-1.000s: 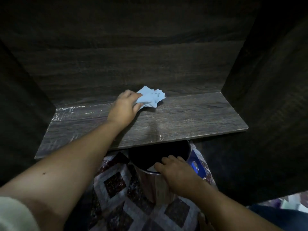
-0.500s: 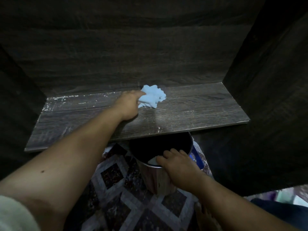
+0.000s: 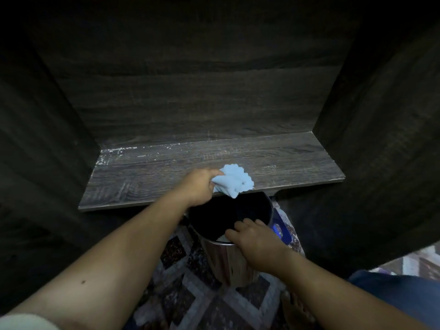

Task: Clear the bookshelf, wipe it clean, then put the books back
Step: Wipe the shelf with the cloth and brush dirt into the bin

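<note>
One dark, wood-grain shelf board [image 3: 166, 172] lies with its long axis running left to right across the view. It is boxed in by a back panel [image 3: 202, 96] and two side panels of the same dark wood. White specks and scuffs [image 3: 112, 153] dot its far left corner and trail along the back edge.

One crumpled light blue cloth [image 3: 234, 181] sits at the front edge of the shelf, a little right of the middle. It is bunched into a wad with no clear long axis. Its frilled upper side lies on the board, and its lower tip points down and hangs past the edge, above the mouth of the bin.

The left hand [image 3: 198, 186] reaches in from the lower left. Its fingers and thumb are closed round the left end of the cloth, gripping it.

One round bin of shiny steel with a dark inside [image 3: 228, 263] stands upright on the floor just below and in front of the shelf edge. The right hand [image 3: 252, 239] holds its near rim, fingers curled over the edge into the opening; a pale scrap shows inside just by the fingers.

The floor [image 3: 176, 253] is tiled in dark squares with pale bands. A blue object [image 3: 281, 227] is just behind the bin on its right. A knee in blue denim [image 3: 392, 289] shows at the lower right.
</note>
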Tool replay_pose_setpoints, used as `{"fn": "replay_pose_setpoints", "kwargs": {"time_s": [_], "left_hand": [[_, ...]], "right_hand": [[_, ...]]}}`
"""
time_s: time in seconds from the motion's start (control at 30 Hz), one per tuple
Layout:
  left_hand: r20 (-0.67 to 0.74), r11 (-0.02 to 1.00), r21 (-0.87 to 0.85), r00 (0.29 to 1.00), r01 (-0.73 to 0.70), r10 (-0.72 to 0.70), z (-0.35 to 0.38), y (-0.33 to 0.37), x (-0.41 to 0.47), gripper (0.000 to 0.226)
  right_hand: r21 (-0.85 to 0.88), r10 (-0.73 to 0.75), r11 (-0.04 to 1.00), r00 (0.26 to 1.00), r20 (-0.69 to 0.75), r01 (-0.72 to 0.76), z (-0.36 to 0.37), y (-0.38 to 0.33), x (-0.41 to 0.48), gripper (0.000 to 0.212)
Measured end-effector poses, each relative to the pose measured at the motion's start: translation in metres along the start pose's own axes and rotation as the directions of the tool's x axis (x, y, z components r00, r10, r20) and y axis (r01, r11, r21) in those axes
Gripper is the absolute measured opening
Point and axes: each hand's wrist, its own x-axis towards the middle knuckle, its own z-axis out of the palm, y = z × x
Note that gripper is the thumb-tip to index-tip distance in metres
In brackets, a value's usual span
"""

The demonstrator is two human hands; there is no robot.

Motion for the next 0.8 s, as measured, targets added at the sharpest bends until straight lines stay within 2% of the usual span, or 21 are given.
{"fn": "replay_pose_setpoints", "kwargs": {"time_s": [0.17, 0.27, 0.33, 0.4, 0.5, 0.57, 0.67, 0.8], "left_hand": [[0.085, 0.985, -0.158, 0.995, 0.073, -0.060, -0.009, 0.011, -0.023, 0.033], [0.173, 0.978, -0.184, 0.983, 0.095, -0.063, -0.016, 0.017, -0.035, 0.025], [0.185, 0.978, -0.183, 0.981, 0.101, -0.067, -0.022, 0.018, -0.041, 0.024], [0.127, 0.976, -0.200, 0.990, 0.085, -0.060, -0.029, 0.019, -0.045, 0.028], [-0.084, 0.968, -0.252, 0.996, -0.001, -0.021, -0.036, 0.021, -0.051, 0.037], [-0.171, 0.976, -0.216, 0.985, -0.025, -0.013, -0.033, 0.020, -0.056, 0.043], [-0.242, 0.998, -0.057, 0.970, -0.028, 0.014, -0.024, 0.014, -0.060, 0.048], [-0.334, 0.997, -0.076, 0.943, -0.015, -0.011, -0.022, 0.012, -0.057, 0.043]], "right_hand": [[-0.041, 0.000, 0.999, 1.000, 0.017, 0.000, -0.011, -0.009, -0.007, 0.040], [-0.045, 0.008, 0.999, 1.000, 0.019, -0.007, -0.017, -0.012, -0.008, 0.042], [-0.055, 0.000, 0.999, 1.000, 0.021, 0.001, -0.021, -0.014, -0.010, 0.044], [-0.066, -0.010, 0.998, 1.000, 0.017, 0.011, -0.023, -0.015, -0.010, 0.045], [-0.076, -0.019, 0.997, 1.000, 0.022, 0.020, -0.026, -0.017, -0.008, 0.045], [-0.076, -0.020, 0.997, 0.999, 0.029, 0.023, -0.026, -0.018, -0.006, 0.046], [-0.078, -0.026, 0.997, 0.999, 0.033, 0.029, -0.024, -0.017, -0.003, 0.047], [-0.070, -0.034, 0.997, 0.999, 0.014, 0.035, -0.023, -0.017, 0.004, 0.044]]}}
